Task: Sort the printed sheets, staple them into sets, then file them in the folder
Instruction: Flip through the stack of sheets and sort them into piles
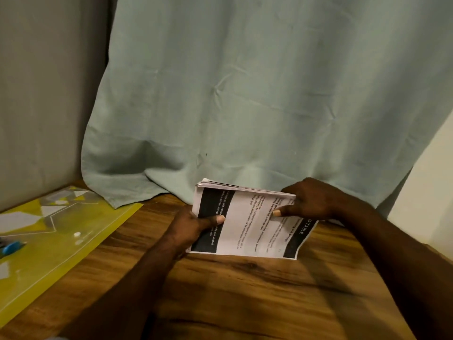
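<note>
Both hands [245, 217] grip sheet stack [247, 231], thumbs atop

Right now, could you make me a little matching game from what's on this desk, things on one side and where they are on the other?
Things:
1. stack of printed sheets
2. yellow folder
3. blue object
4. pale green curtain

Places:
A. hanging behind the desk
B. lying flat at the left of the wooden table
C. at the far left edge, on the folder
D. held between the left hand and right hand

Pairs: 1-D, 2-B, 3-C, 4-A
</note>
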